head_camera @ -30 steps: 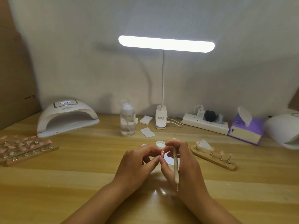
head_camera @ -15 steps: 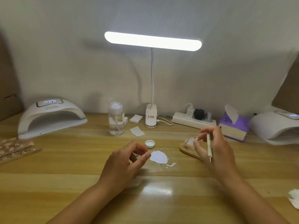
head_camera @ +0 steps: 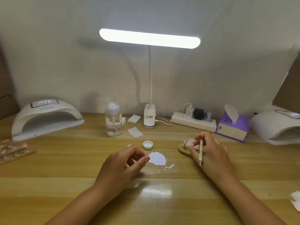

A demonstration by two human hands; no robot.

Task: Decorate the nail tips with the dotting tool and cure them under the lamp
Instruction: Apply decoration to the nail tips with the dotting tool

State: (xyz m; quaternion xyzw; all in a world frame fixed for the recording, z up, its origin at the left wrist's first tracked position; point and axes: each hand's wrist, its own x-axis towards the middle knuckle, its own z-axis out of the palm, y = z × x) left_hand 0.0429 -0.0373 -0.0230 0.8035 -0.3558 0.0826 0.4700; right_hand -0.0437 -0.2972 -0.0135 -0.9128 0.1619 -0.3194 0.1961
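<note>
My right hand [head_camera: 211, 151] grips a white dotting tool [head_camera: 201, 151], its metal point aimed down toward me. The same hand's fingertips sit at a wooden nail-tip stand [head_camera: 182, 149] and hide most of it; one pink nail tip [head_camera: 185, 141] on a metal post shows at its left end. My left hand [head_camera: 123, 161] hovers left of a white paint smear [head_camera: 157, 158] on a clear sheet, fingers loosely curled with nothing visible in them. A small white cap [head_camera: 147, 145] lies behind the smear. A white curing lamp [head_camera: 47, 117] stands far left, another curing lamp [head_camera: 276, 125] far right.
A second wooden stand with several pink tips [head_camera: 13, 151] lies at the left edge. At the back stand a clear pump bottle [head_camera: 113, 120], a desk lamp base [head_camera: 149, 117], a power strip [head_camera: 193, 121] and a purple tissue box [head_camera: 233, 127]. Crumpled tissue [head_camera: 295, 200] lies at the right edge.
My hands have parted. The right hand carried the dotting tool rightward from the centre to the wooden stand. The left hand stayed beside the paint smear. The view shifted right.
</note>
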